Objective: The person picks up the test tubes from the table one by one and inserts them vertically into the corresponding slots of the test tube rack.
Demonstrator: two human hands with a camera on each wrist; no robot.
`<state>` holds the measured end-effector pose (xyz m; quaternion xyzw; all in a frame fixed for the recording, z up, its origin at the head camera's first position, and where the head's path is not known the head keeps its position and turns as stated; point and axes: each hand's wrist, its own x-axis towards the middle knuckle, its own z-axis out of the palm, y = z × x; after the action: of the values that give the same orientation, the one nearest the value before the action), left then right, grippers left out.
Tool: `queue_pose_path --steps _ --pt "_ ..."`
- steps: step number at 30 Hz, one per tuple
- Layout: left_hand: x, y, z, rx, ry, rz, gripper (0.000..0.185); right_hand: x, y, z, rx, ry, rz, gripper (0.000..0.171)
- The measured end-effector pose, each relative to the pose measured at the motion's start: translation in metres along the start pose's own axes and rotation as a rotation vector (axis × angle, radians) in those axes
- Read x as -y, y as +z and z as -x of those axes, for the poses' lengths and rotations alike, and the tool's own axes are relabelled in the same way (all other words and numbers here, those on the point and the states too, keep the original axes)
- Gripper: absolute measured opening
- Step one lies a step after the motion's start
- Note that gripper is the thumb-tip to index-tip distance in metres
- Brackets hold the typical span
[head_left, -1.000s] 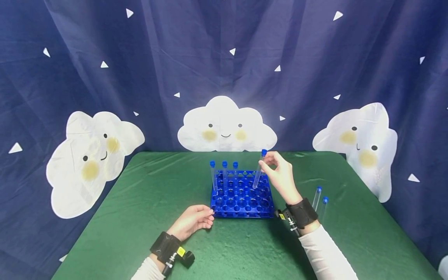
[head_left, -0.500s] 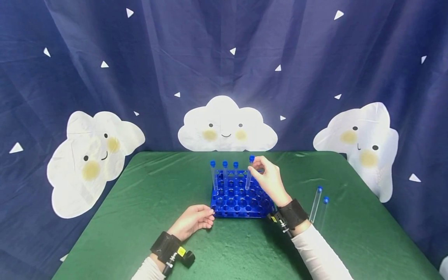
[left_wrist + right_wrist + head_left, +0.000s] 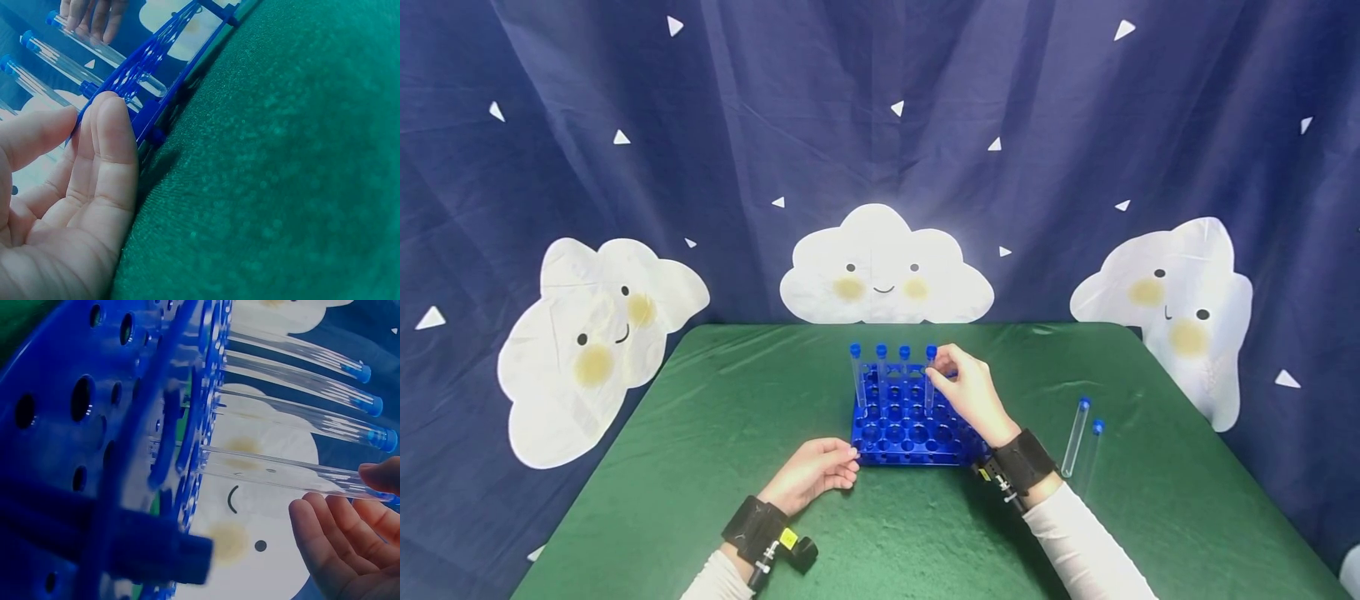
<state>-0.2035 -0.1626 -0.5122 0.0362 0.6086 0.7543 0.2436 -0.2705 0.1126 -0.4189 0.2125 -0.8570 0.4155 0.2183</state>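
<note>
A blue test tube rack [image 3: 919, 433] stands mid-table. My left hand [image 3: 812, 473] pinches its near left corner between thumb and fingers, as the left wrist view also shows. At the rack's back part, my right hand [image 3: 973, 392] pinches a clear, blue-capped test tube [image 3: 929, 398] just below the cap. In the right wrist view this test tube [image 3: 269, 470] passes into the rack's top plate; its rounded bottom shows between the plates in the left wrist view. To its left, three similar test tubes [image 3: 882, 379] stand upright in the rack.
Two more capped test tubes, a nearer-in one [image 3: 1076, 437] and a fainter one [image 3: 1097, 450], are right of the rack, beside the right forearm. A green cloth [image 3: 700, 500] covers the table. Behind it hangs a dark blue curtain [image 3: 880, 150] with clouds.
The right hand has moved left and lowered its test tube into the rack, beside the other three. The left hand has stayed on the rack corner.
</note>
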Motion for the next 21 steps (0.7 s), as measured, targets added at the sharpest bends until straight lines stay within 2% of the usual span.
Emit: queue_pose_path --steps 12,21 --pt "-0.001 0.001 0.0 -0.001 0.007 0.0 0.005 0.001 -0.001 0.002 0.044 0.036 -0.016 0.022" --pt "-0.001 0.001 0.001 -0.005 0.001 0.004 0.006 0.0 -0.017 0.005 0.047 0.057 0.007 0.026"
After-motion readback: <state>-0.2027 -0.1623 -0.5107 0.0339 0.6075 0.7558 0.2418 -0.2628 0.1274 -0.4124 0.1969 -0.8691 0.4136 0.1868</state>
